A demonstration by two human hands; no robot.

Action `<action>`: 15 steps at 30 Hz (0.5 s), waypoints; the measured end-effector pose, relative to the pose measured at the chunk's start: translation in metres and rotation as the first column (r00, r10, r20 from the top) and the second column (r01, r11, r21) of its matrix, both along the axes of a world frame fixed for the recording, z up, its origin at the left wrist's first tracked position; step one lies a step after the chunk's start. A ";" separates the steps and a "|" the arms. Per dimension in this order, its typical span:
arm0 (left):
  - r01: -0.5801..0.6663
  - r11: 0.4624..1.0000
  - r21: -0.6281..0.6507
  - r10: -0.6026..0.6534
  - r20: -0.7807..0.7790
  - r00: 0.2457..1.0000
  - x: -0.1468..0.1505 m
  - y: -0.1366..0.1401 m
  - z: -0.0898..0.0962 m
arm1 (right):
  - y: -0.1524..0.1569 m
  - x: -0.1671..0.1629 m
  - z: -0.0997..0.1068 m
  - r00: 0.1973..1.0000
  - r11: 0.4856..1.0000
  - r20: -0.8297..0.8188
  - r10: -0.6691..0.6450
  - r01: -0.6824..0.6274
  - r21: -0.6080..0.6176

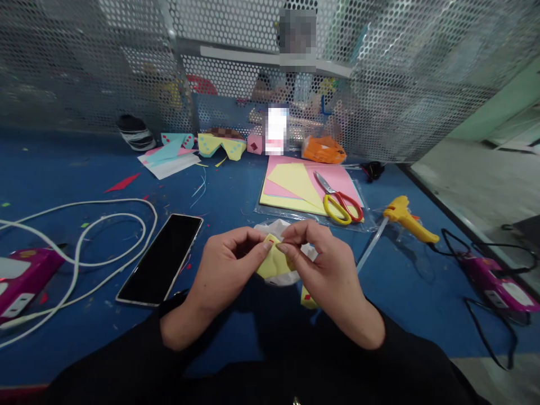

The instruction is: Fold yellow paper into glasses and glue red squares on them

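Between both hands is a small piece of yellow paper (pixel 270 267) with a red mark near its top edge. My left hand (pixel 230 270) pinches it from the left between thumb and forefinger. Thumb and finger of my right hand (pixel 323 270) are closed on its upper right edge. Behind the paper lies a crumpled white sheet or bag (pixel 289 278), mostly hidden by the hands. Another yellow paper piece (pixel 308 297) with a red mark pokes out from under my right hand.
Ahead lie scissors (pixel 335 202) on coloured paper sheets (pixel 291 180). A yellow glue gun (pixel 409 219) and a purple power strip (pixel 500 281) are at right. At left are a phone (pixel 162 259) and a white cable (pixel 154 216). Paper glasses (pixel 221 145) stand by the mesh screen (pixel 236 34).
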State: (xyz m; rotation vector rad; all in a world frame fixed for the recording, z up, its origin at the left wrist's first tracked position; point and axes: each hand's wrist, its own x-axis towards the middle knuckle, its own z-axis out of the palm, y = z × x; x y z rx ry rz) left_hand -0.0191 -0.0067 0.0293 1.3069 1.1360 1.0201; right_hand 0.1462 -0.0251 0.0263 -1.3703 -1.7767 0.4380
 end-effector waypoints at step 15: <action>0.000 1.000 -0.005 0.000 -0.003 1.000 0.001 0.000 0.002 | 0.000 -0.001 0.001 1.000 1.000 0.005 -0.002 0.002 -0.005</action>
